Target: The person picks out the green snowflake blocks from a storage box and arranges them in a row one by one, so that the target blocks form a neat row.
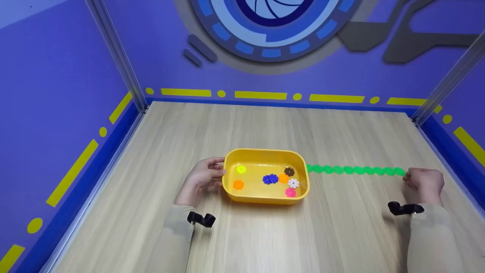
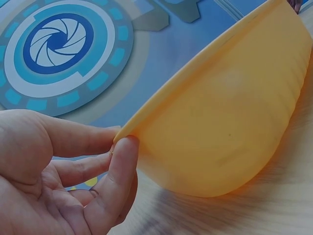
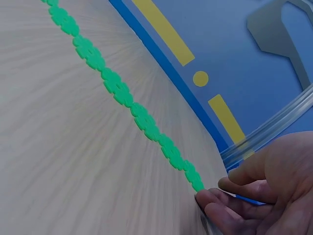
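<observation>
My left hand [image 1: 201, 175] pinches the left rim of a yellow plastic basin [image 1: 261, 156]; the left wrist view shows thumb and fingers on the lip of the basin [image 2: 210, 122]. A straight chain of green snowflake discs [image 1: 354, 170] runs from the basin's right side across the table. At its right end is my right hand [image 1: 426, 182], fingers curled. Up close, those fingertips pinch the last disc of the green chain [image 3: 144, 120]. The chain's left end meets the basin wall in the head view.
Inside the basin lie loose snowflake discs: yellow [image 1: 241, 169], orange [image 1: 238, 185], blue [image 1: 270, 179], brown [image 1: 289, 171], white [image 1: 293, 183] and pink [image 1: 290, 192]. Blue panels stand around the wooden table [image 1: 242, 235], with a printed back panel [image 1: 265, 79] behind.
</observation>
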`<act>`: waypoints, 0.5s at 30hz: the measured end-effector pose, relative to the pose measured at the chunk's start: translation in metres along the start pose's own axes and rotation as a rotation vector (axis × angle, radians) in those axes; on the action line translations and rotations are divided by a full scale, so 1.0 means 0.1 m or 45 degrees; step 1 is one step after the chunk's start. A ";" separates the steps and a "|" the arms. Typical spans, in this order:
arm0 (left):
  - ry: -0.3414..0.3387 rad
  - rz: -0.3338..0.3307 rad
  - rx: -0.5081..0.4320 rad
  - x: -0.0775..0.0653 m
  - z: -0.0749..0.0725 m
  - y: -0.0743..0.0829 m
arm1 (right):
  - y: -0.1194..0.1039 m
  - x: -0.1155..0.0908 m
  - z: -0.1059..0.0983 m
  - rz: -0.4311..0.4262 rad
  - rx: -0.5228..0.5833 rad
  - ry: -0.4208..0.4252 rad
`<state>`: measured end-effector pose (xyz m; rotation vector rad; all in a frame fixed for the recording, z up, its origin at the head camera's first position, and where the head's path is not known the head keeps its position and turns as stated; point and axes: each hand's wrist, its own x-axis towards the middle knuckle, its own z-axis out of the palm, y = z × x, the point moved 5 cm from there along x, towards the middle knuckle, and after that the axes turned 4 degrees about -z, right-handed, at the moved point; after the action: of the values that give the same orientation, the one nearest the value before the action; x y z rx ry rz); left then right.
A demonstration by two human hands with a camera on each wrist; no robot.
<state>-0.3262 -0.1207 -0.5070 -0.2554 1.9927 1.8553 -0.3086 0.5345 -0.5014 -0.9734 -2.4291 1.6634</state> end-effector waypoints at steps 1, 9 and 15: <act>0.000 0.000 0.005 0.00 0.00 0.00 | -0.01 0.00 0.00 -0.010 -0.019 0.010; -0.050 -0.007 0.006 0.00 0.00 -0.01 | -0.23 -0.07 0.16 -0.202 -0.311 0.019; -0.039 -0.007 0.103 0.00 -0.09 0.01 | -0.57 -0.20 0.45 -0.408 -0.365 -0.058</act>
<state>-0.3280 -0.1291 -0.5054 -0.2072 2.0390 1.7597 -0.3359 0.4746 -0.4660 -0.5286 -2.7274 1.2736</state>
